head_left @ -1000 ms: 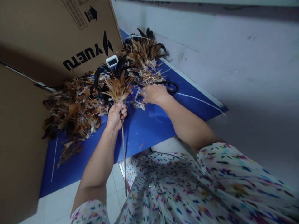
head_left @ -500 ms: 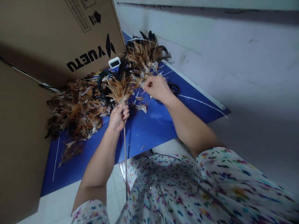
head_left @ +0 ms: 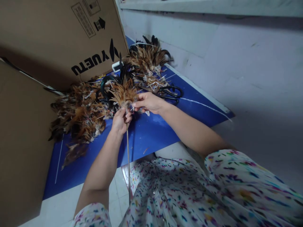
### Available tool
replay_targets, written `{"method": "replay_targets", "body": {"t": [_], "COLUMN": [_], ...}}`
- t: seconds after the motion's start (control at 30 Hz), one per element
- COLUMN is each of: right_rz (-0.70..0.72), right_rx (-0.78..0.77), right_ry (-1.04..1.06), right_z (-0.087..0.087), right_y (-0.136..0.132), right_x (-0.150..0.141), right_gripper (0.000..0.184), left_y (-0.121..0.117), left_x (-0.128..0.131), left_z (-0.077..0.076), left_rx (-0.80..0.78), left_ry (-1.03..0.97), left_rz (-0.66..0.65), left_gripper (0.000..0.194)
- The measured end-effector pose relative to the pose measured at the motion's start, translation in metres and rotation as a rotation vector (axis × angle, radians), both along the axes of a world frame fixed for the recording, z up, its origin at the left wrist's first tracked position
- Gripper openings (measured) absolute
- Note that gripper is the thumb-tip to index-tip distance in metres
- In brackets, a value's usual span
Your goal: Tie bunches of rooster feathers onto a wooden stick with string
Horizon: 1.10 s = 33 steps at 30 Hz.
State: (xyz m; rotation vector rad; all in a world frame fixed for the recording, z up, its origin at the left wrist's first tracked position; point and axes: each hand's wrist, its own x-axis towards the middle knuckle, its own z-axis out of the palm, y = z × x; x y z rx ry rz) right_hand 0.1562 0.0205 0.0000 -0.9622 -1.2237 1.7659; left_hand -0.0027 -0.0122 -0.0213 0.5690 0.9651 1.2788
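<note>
My left hand (head_left: 120,120) is closed around a thin wooden stick (head_left: 128,157) that hangs down toward my lap. A tuft of brown feathers (head_left: 124,92) fans out from the stick's top, just above my fist. My right hand (head_left: 148,102) has come beside it, fingers pinched on a small feather at the base of the tuft. Both hands hover over a blue table (head_left: 146,132). What lies inside the pinch is mostly hidden.
Loose brown and black feathers lie heaped at the left (head_left: 75,113) and at the back (head_left: 146,60). Black scissors (head_left: 171,92) rest behind my right hand. A small white device (head_left: 116,66) sits by a large cardboard box (head_left: 59,41). A pale wall runs along the right.
My right hand left the feather pile near the scissors and moved left to the tuft, pinching something small. My left hand stayed closed on the stick.
</note>
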Motion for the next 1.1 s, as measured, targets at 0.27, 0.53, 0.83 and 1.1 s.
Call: {"method": "replay_targets", "body": {"t": [0.27, 0.53, 0.83, 1.1], "right_rz": [-0.044, 0.001, -0.042, -0.054], "right_rx": [-0.093, -0.079, -0.050, -0.012], "right_ry": [0.008, -0.068, -0.088, -0.142], "right_z": [-0.011, -0.011, -0.011, -0.013], "right_y": [0.004, 0.003, 0.001, 0.000], "right_x": [-0.010, -0.011, -0.015, -0.015], "right_gripper": [0.014, 0.015, 0.017, 0.013], "left_y": [-0.003, -0.005, -0.006, -0.007], "left_x": [0.002, 0.003, 0.004, 0.005], "left_z": [0.002, 0.003, 0.003, 0.005], "left_rx": [-0.006, 0.002, -0.014, -0.008], "left_ry": [-0.022, -0.029, -0.016, 0.018], "left_rz": [-0.041, -0.058, -0.071, -0.101], "left_gripper": [0.024, 0.026, 0.024, 0.022]}}
